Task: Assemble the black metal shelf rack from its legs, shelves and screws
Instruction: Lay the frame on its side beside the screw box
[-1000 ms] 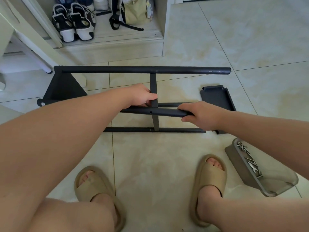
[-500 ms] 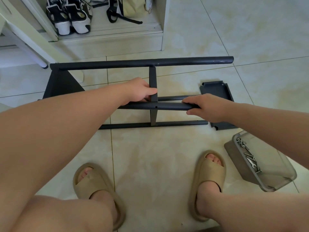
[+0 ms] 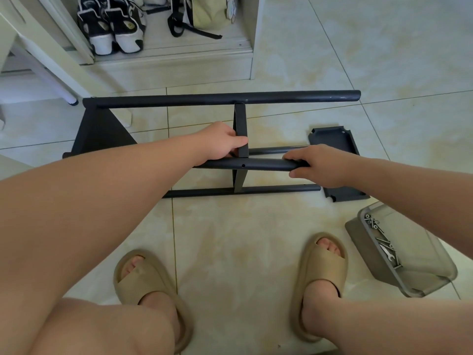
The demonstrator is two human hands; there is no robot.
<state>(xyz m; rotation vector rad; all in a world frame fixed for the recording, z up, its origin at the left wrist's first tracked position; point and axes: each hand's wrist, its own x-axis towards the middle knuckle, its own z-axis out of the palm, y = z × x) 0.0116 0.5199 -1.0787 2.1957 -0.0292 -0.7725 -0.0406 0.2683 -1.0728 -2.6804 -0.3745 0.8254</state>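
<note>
Two hands work one joint. My left hand closes around the edge of the middle shelf, and my right hand wraps the loose leg near its right end, fingers over the top and thumb beneath. The half-built rack lies on its side on the tiled floor. The leg is laid across the shelf's near corner, with its screw hole facing up just below that corner. To seat it well, I judge that the leg should slide lengthwise until this hole meets the shelf's own (hidden from me), then be held parallel to the far leg. Screws and a wrench wait in the grey tray on my right. A spare shelf lies beyond my right hand.
</note>
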